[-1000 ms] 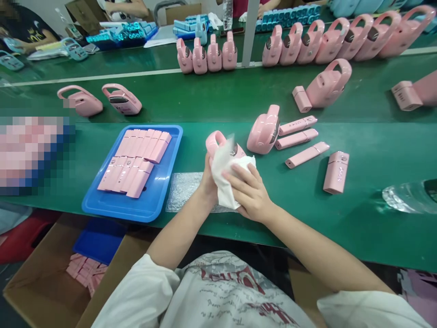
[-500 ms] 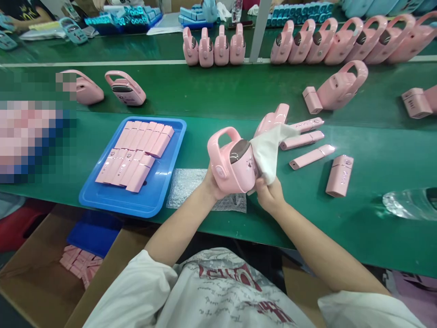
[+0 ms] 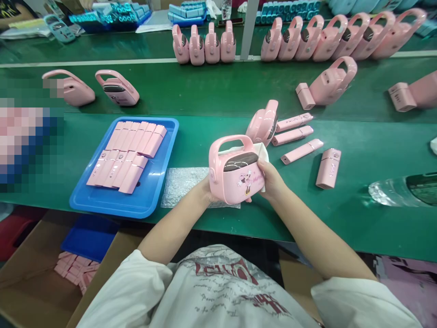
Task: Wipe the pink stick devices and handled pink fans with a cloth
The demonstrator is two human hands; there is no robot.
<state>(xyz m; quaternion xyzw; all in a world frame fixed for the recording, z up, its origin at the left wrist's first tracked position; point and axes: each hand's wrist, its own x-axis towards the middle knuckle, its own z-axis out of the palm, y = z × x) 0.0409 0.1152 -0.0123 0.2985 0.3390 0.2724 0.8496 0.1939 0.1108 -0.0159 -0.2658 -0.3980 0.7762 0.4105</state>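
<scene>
A pink handled device [image 3: 235, 180] with a dark glossy panel and a cartoon print is held up between my hands, its printed front toward me. My left hand [image 3: 205, 190] grips its left side, with most of the fingers hidden behind it. At its right end, my right hand [image 3: 271, 178] is closed on the device and a white cloth [image 3: 262, 151], which shows behind the handle and at the right edge. Beneath lies a flat bubble-wrap sheet [image 3: 177, 184]. Just beyond, a second pink handled device [image 3: 261, 125] rests on the green table [image 3: 300, 214].
Slim pink sticks [image 3: 302, 151] and a thicker pink block [image 3: 328, 168] lie to the right, near a clear bottle [image 3: 392, 190]. A blue tray [image 3: 150, 196] of pink blocks is at left. Several pink devices [image 3: 211, 45] line the back ledge. A cardboard box [image 3: 30, 282] stands below left.
The device has turned so its printed front faces me more squarely. My right hand and the cloth have moved from beside it to against its right end and back.
</scene>
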